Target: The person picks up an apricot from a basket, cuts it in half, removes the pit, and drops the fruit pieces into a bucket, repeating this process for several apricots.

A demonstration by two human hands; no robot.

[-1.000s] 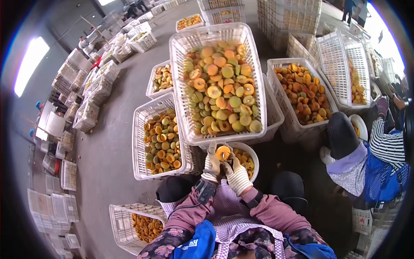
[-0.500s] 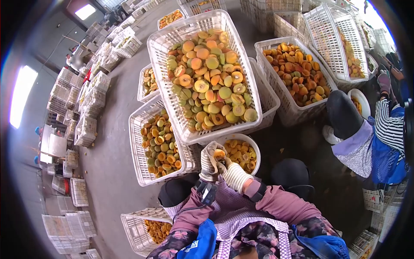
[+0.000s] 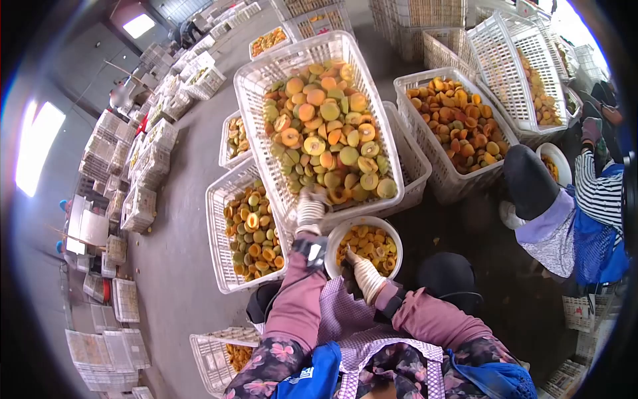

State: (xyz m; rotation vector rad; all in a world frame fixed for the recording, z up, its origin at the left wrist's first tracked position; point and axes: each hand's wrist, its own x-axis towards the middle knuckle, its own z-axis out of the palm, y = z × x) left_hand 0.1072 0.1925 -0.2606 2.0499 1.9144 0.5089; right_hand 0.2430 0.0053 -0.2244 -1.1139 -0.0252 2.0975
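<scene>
My left hand (image 3: 311, 207), in a striped glove, reaches over the near rim of the large white crate (image 3: 379, 86). Its blurred fingertips are among the apricots (image 3: 325, 126), whole and halved, heaped inside. Low over the near rim of the white bucket (image 3: 399, 233) is my right hand (image 3: 365, 276), also gloved, its fingers curled. A small, thin tip shows at its fingers; I cannot tell what tool it belongs to. Orange apricot pieces (image 3: 372, 243) fill the bucket. To the left, a lower crate (image 3: 219, 266) holds apricot halves (image 3: 256, 233).
Another crate of orange apricot halves (image 3: 458, 123) stands at the right, with a tilted crate (image 3: 498, 60) behind it. A seated co-worker (image 3: 565, 226) is on the far right. Beside my left leg lies a crate (image 3: 209, 366) with orange pieces. Stacked crates (image 3: 149, 153) line the left.
My left hand has moved from my right hand, where an apricot piece was at its fingers, up into the large crate. My right hand has shifted slightly down and right.
</scene>
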